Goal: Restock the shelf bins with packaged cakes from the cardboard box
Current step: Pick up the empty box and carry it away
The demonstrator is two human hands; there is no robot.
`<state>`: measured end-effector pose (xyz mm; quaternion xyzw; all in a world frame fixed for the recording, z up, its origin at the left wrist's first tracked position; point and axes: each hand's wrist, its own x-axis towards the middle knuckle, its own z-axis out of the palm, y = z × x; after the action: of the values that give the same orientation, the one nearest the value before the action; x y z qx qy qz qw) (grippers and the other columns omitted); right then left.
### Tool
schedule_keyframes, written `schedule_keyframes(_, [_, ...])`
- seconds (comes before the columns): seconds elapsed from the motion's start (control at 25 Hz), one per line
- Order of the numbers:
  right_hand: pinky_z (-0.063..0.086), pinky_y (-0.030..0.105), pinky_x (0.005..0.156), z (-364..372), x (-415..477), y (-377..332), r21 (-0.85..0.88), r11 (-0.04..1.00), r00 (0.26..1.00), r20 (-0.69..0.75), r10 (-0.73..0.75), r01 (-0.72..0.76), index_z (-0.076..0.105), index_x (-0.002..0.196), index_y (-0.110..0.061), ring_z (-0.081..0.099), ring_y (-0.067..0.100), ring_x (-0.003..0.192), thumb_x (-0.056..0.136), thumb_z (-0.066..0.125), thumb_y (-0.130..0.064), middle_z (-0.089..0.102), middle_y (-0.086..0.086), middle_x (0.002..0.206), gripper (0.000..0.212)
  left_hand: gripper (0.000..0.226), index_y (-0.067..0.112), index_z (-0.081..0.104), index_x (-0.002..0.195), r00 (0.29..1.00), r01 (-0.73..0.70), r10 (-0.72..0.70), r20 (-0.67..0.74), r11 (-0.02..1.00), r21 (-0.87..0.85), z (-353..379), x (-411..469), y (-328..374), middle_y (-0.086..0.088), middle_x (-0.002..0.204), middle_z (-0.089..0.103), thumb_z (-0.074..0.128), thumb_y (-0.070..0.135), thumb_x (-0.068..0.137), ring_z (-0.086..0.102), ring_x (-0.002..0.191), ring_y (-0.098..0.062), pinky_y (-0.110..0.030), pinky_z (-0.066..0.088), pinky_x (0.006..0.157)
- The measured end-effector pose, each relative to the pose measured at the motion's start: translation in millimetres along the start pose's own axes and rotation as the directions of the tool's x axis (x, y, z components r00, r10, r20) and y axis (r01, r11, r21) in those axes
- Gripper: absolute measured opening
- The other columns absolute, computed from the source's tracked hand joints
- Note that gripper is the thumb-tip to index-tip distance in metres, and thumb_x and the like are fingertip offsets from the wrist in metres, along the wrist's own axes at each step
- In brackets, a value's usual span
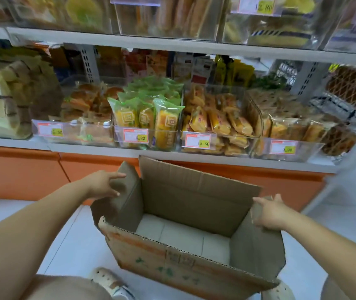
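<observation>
cardboard box [172,254] stands open on the white tiled floor [64,245], directly below the shelf front, near wall towards the person. far flap [194,182] is upright and its top edge reaches the shelf lip [99,148]. open floor lies to the left and right of the box. a shoe [110,280] sits just beside the near left corner.

left hand [105,184] holds the left side flap, thumb and forefinger lying across its inner face. right hand [268,213] grips the right side flap, fingers curled over its top edge. both arms are spread wide.

inside the box only a white surface with joint lines shows at the bottom.

shelf bins [162,140] are clear plastic, set side by side along the shelf, each with a price label [135,136] on its front. packaged cakes [166,120] in green-edged wrappers stand upright in the bin straight ahead, filled to its front wall. the bin to the right [222,148] holds orange-wrapped packs heaped loosely. contents of the left bin [73,135] are blurred. an orange base panel [21,174] runs under the shelf.
</observation>
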<state>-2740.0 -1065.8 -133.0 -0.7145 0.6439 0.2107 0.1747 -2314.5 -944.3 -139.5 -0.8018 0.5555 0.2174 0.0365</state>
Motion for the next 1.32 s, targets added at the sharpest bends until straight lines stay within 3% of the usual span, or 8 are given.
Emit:
schedule_keyframes(0.12, [0.053, 0.027, 0.078, 9.9, 10.0, 16.7, 0.185, 0.981, 0.999, -0.028, -0.046, 0.051, 0.026, 0.151, -0.031, 0.057, 0.023, 0.112, 0.089, 0.058, -0.013, 0.025, 0.019, 0.155, 0.072, 0.065, 0.036, 0.043, 0.144, 1.000, 0.000, 0.000, 0.015, 1.000, -0.004, 7.2, -0.3, 7.9, -0.001, 0.150, 0.045, 0.055, 0.000, 0.090, 0.047, 0.132, -0.023, -0.027, 0.041, 0.102])
schedule_keyframes(0.2, [0.046, 0.022, 0.052, 13.6, 17.9, 21.7, 0.314, 0.939, 0.990, -0.083, -0.117, 0.138, 0.031, 0.149, -0.030, 0.062, 0.018, 0.081, 0.085, 0.047, 0.005, 0.037, 0.016, 0.151, 0.074, 0.076, 0.038, 0.040, 0.145, 0.999, 0.021, -0.022, 0.042, 1.000, 0.011, 10.4, -9.2, 17.1, -0.005, 0.154, 0.039, 0.040, -0.011, 0.087, 0.044, 0.136, -0.026, -0.028, 0.043, 0.102])
schedule_keyframes(0.4, [0.039, 0.019, 0.044, 7.4, 31.8, 7.0, 0.370, 0.861, 0.936, -0.194, -0.294, 0.347, 0.035, 0.146, -0.037, 0.056, 0.012, 0.068, 0.085, 0.046, 0.011, 0.037, 0.007, 0.152, 0.078, 0.084, 0.040, 0.031, 0.149, 0.995, 0.092, -0.092, 0.030, 0.995, -0.025, 22.5, -46.7, 23.0, -0.008, 0.154, 0.038, 0.037, -0.013, 0.084, 0.045, 0.133, -0.028, -0.029, 0.048, 0.096])
schedule_keyframes(0.52, [0.047, 0.024, 0.050, -2.1, 40.3, -5.2, 0.443, 0.781, 0.898, -0.212, -0.387, 0.441, 0.038, 0.144, -0.041, 0.061, 0.015, 0.077, 0.085, 0.059, 0.007, 0.035, 0.003, 0.154, 0.079, 0.083, 0.038, 0.032, 0.149, 0.978, 0.204, -0.208, -0.023, 0.971, -0.123, 27.8, -70.3, -3.4, -0.009, 0.152, 0.040, 0.040, -0.013, 0.084, 0.045, 0.133, -0.031, -0.036, 0.050, 0.097])
schedule_keyframes(0.6, [0.055, 0.034, 0.073, 0.2, 47.1, -16.4, 0.502, 0.709, 0.864, -0.194, -0.465, 0.494, 0.039, 0.142, -0.044, 0.063, 0.020, 0.095, 0.083, 0.068, 0.002, 0.036, 0.000, 0.153, 0.080, 0.082, 0.034, 0.033, 0.149, 0.954, 0.282, -0.297, -0.049, 0.937, -0.204, 30.8, -84.4, -29.6, -0.009, 0.152, 0.040, 0.042, -0.012, 0.082, 0.044, 0.134, -0.032, -0.038, 0.047, 0.100])
schedule_keyframes(0.76, [0.048, 0.036, 0.097, 19.9, 67.5, -47.9, 0.616, 0.583, 0.807, -0.156, -0.570, 0.530, 0.042, 0.133, -0.056, 0.044, 0.025, 0.133, 0.081, 0.075, -0.006, 0.037, -0.003, 0.153, 0.079, 0.086, 0.037, 0.037, 0.147, 0.858, 0.395, -0.493, -0.142, 0.812, -0.429, 54.4, -122.2, -87.9, -0.006, 0.151, 0.043, 0.052, -0.012, 0.078, 0.048, 0.129, -0.031, -0.037, 0.041, 0.104])
schedule_keyframes(1.0, [0.049, 0.022, 0.075, 17.3, 73.1, -86.7, 0.593, 0.560, 0.779, -0.199, -0.595, 0.579, 0.049, 0.116, -0.058, 0.050, 0.019, 0.123, 0.081, 0.075, -0.005, 0.049, -0.008, 0.139, 0.068, 0.090, 0.039, 0.035, 0.149, 0.807, 0.400, -0.582, -0.104, 0.667, -0.629, 76.3, -146.1, -132.8, -0.006, 0.147, 0.045, 0.075, 0.000, 0.079, 0.047, 0.110, -0.022, -0.033, 0.038, 0.097])
schedule_keyframes(1.32, [0.040, 0.019, 0.085, 19.0, 39.3, -175.8, 0.505, 0.575, 0.738, -0.214, -0.640, 0.644, 0.049, 0.138, -0.035, 0.046, 0.020, 0.129, 0.082, 0.072, -0.001, 0.041, 0.000, 0.150, 0.069, 0.089, 0.040, 0.033, 0.149, 0.757, 0.425, -0.643, -0.117, 0.620, -0.659, 86.2, -192.0, -185.9, -0.011, 0.149, 0.043, 0.075, 0.002, 0.081, 0.047, 0.122, -0.032, -0.039, 0.035, 0.104])
